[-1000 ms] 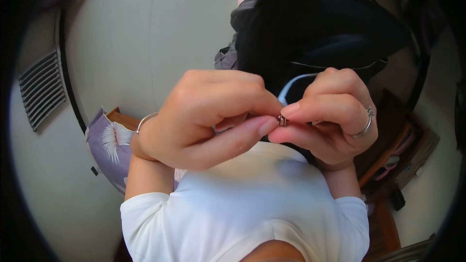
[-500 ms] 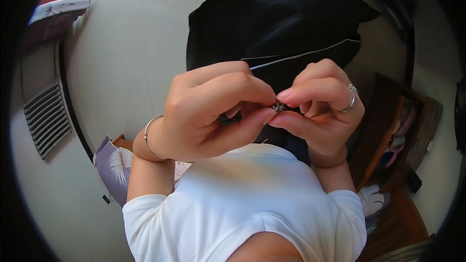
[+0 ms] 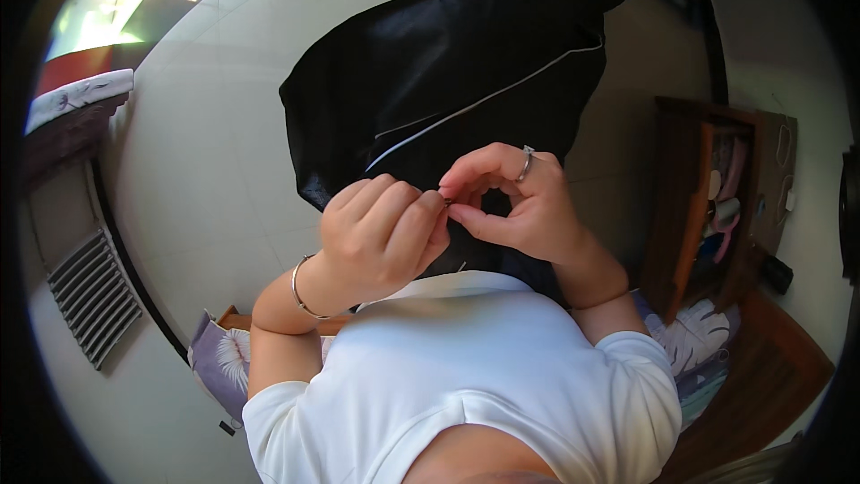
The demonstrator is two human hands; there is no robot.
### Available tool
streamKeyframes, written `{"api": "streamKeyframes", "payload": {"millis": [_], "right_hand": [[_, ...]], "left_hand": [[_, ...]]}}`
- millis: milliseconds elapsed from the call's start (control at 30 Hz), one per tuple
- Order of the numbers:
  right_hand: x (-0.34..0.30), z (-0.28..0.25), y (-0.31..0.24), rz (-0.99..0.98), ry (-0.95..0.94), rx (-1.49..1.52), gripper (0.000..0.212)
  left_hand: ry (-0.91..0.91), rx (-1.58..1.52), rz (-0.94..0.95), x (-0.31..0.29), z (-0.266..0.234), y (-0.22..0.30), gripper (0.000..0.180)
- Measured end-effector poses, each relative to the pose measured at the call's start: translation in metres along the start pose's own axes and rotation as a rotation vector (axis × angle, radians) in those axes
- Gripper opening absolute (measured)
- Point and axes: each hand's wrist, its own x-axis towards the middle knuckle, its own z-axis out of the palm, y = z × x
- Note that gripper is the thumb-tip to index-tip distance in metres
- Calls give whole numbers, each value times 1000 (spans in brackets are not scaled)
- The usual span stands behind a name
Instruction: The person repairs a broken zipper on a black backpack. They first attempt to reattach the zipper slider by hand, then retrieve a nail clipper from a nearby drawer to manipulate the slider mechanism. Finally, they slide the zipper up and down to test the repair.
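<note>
In front of my chest, my left hand (image 3: pixel 381 231) and my right hand (image 3: pixel 528 206) meet at the fingertips. Between them is a tiny dark metallic piece (image 3: pixel 447 203), mostly covered by the fingers, so its kind cannot be made out. My left fingers are curled in, back of the hand up, pinching from one side. Thumb and forefinger of my right hand close on it from the other, leaving a round gap behind them. Beyond the hands spreads a large black glossy cloth (image 3: pixel 430 54), crossed by a thin white cord or trim line (image 3: pixel 484 106).
Pale floor (image 3: pixel 206 161) lies to the left. At the right stands a brown wooden cabinet (image 3: pixel 667 206) with things on its open shelves. Purple flowered fabric (image 3: pixel 213 363) shows behind my left arm. A ribbed grey panel (image 3: pixel 94 300) is at the far left.
Both hands have moved left and appear smaller. My left hand has rolled so its knuckles face up, and the metallic piece is now more hidden. The view has shifted too.
</note>
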Motion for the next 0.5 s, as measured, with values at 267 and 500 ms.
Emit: {"api": "streamKeyframes", "payload": {"millis": [267, 500], "right_hand": [[-4, 16, -14, -443, 81, -605, 24], [-5, 2, 10, -194, 168, -318, 16]], "left_hand": [[-62, 81, 11, -7, -21, 7, 18], [16, 193, -288, -24, -60, -12, 28]]}}
